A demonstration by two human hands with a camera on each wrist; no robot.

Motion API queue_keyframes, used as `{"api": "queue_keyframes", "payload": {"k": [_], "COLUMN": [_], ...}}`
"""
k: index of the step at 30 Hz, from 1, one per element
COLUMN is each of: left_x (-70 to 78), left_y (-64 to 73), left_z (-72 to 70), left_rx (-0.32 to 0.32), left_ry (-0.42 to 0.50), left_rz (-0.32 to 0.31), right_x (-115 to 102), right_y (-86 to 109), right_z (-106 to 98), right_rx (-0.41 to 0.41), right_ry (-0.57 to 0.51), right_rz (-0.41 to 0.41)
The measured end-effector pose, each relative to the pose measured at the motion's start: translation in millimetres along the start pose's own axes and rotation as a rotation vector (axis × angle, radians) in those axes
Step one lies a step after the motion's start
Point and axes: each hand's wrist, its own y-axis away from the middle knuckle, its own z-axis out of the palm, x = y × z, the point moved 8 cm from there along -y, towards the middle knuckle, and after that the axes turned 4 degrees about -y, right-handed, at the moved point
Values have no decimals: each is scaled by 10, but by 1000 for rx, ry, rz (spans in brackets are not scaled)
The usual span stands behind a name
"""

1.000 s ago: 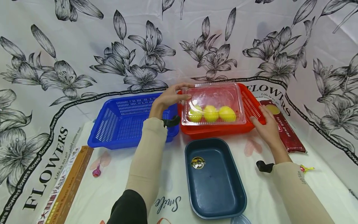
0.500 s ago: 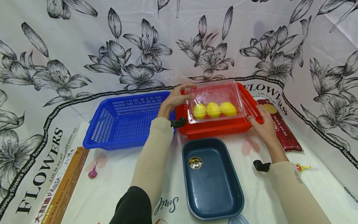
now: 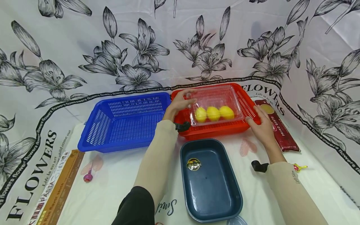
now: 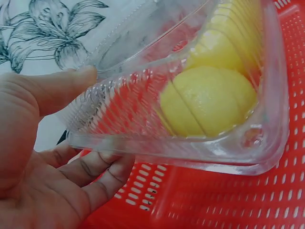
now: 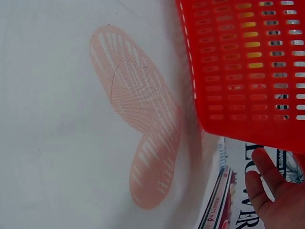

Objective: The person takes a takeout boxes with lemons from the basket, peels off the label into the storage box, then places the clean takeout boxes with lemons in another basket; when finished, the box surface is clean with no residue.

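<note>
My left hand grips the left end of a clear plastic clamshell box, thumb above and fingers below in the left wrist view. Inside the box lie three yellow lemons, one of them a lemon close to my hand. The box is tilted over the red basket; whether it touches the basket floor I cannot tell. My right hand is at the basket's right end with its fingers extended. In the right wrist view, its fingers show beside the basket's red wall.
A blue basket stands left of the red one. In front lies a dark blue tray with a round sticker. Around them are a red pasta packet, a brown box and two lollipops, one a pink lollipop.
The clear box in my left hand has sunk slightly into the red basket, and more rim shows behind it. My right hand stays at the basket's right end. The head view has shifted slightly.
</note>
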Motion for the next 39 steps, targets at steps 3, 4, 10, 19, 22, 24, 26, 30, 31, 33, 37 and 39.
{"api": "queue_keyframes", "payload": {"k": [3,4,10,19,22,24,26,30,31,33,37,39], "left_x": [-27,-32,-90,-161,-159,-156,-154,-158,-158,-158,-146,-137], "left_y": [-40,-50,-109,-155,-172,-176,-173,-165,-164,-166,-172,-174], "left_z": [25,34,98,215,226,225,221,214,215,220,222,217], "left_rx": [3,4,17,15,7,9,14,17,16,11,8,9], "left_ry": [11,10,-32,9,6,-1,-15,-52,-57,-65,-77,-79], "left_rz": [-14,-14,-24,-69,-70,-69,-69,-75,-75,-74,-61,-53], "right_x": [-1,-1,-4,-5,-6,-6,-9,-13,-17,-20,-21,-19], "right_y": [1,1,8,31,27,23,23,20,17,15,17,20], "right_z": [7,7,3,12,2,3,5,4,5,3,0,-4], "right_rx": [-4,-5,-4,-15,-14,-16,-18,-18,-17,-15,-12,-12], "right_ry": [1,4,7,4,8,8,9,7,6,6,10,12], "right_rz": [7,8,7,8,11,12,13,14,12,11,9,14]}}
